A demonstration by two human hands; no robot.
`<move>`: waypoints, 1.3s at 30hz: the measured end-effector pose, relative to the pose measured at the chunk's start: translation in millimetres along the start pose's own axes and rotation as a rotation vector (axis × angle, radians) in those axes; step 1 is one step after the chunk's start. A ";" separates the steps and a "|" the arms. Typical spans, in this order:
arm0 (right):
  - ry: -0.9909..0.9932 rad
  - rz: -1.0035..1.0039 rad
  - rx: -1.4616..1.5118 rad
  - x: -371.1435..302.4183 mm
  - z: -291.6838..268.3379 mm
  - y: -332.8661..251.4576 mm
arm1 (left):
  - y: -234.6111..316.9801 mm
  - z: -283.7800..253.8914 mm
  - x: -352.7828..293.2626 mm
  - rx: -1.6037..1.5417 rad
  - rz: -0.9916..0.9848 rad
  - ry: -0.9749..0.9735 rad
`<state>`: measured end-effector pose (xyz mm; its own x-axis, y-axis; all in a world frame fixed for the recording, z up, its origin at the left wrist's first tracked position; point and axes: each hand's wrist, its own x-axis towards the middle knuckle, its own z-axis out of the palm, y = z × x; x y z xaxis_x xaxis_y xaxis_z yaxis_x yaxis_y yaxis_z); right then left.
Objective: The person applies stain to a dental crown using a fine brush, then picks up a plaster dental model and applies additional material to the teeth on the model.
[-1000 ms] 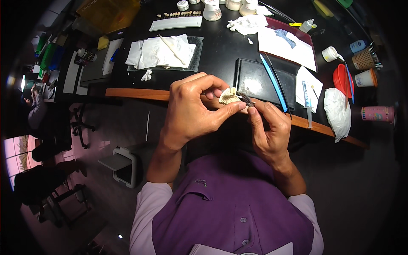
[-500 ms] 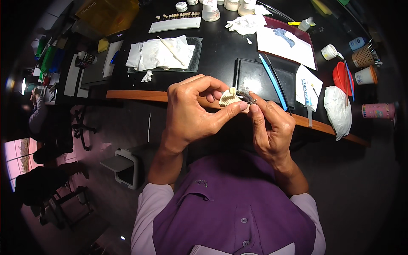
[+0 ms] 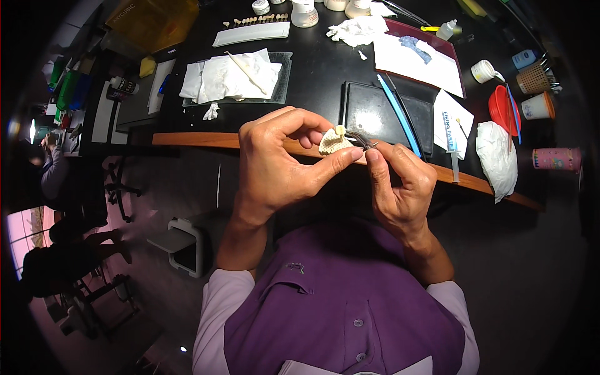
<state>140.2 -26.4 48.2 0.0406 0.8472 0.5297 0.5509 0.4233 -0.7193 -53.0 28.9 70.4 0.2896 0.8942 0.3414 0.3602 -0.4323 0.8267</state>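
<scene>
My left hand [image 3: 270, 164] is raised just over the table's front edge, its thumb and fingers closed around a cream honeycomb firing tray [image 3: 330, 145]. A small tooth-coloured crown-like piece [image 3: 340, 130] shows at the tray's upper edge. Beside it, my right hand [image 3: 405, 186] pinches a dark curved metal tool, seemingly tweezers [image 3: 361, 140], between thumb and forefinger. The tool reaches leftward to the small piece and the tray. Whether its tip grips the piece is too small to tell. My left thumb tip lies close to the tool.
Behind my hands lies a black flat case [image 3: 369, 115] with a blue-handled tool [image 3: 400, 112] across it. Paper tissues [image 3: 215, 80] cover a glass slab at left. A syringe [image 3: 452, 147] and a crumpled white bag [image 3: 495, 164] lie at right, near the wooden table edge [image 3: 200, 140].
The view has shifted slightly, so the table things appear a little higher and further left. Both hands keep their holds, with only slight movement of the tray and tool.
</scene>
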 end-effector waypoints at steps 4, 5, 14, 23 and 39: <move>0.008 0.008 0.008 -0.6 -0.4 1.7 | 1.1 0.9 1.0 -0.001 -0.002 -0.001; 0.009 0.013 0.015 -0.7 -0.3 1.6 | 1.4 1.1 1.0 -0.008 -0.005 0.001; 0.011 0.018 0.009 -0.4 -0.9 0.9 | 2.8 0.3 1.4 0.008 0.009 0.004; 0.025 0.030 0.023 -1.9 0.5 5.2 | 3.7 2.1 1.5 0.011 0.022 0.010; 0.035 0.016 0.019 -0.9 0.0 3.8 | 5.2 2.0 2.9 0.025 0.019 0.021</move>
<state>142.3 -25.5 45.0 0.0781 0.8422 0.5334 0.5337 0.4166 -0.7359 -48.5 29.1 74.8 0.2779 0.8879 0.3665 0.3766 -0.4517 0.8088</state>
